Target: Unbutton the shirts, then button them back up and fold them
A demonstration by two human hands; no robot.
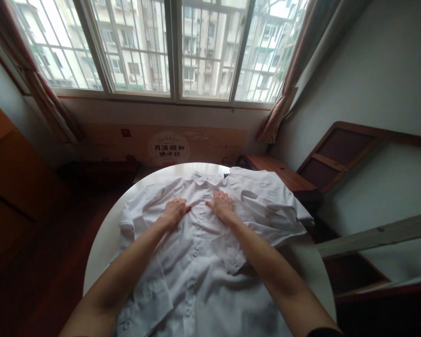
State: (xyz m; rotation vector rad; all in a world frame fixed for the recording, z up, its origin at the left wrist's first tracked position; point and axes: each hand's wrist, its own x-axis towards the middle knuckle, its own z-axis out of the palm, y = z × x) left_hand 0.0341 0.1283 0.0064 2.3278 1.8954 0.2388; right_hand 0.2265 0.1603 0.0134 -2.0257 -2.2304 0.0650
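Observation:
A white button-up shirt lies spread front side up, with wrinkles, over a round white table. Its collar is at the far edge and its row of buttons runs down the middle toward me. My left hand rests on the upper chest, left of the buttons, thumb pointing inward. Across the buttons, my right hand presses on the other side of the chest, its thumb also apart from the fingers. Both hands look open on the cloth, fingers slightly bent. One cuff lies on the front beside my right forearm; another is at lower left.
A barred window with curtains is beyond the table. Below it leans a printed board. A brown wooden bench stands at the far right, and a wooden cabinet at the left.

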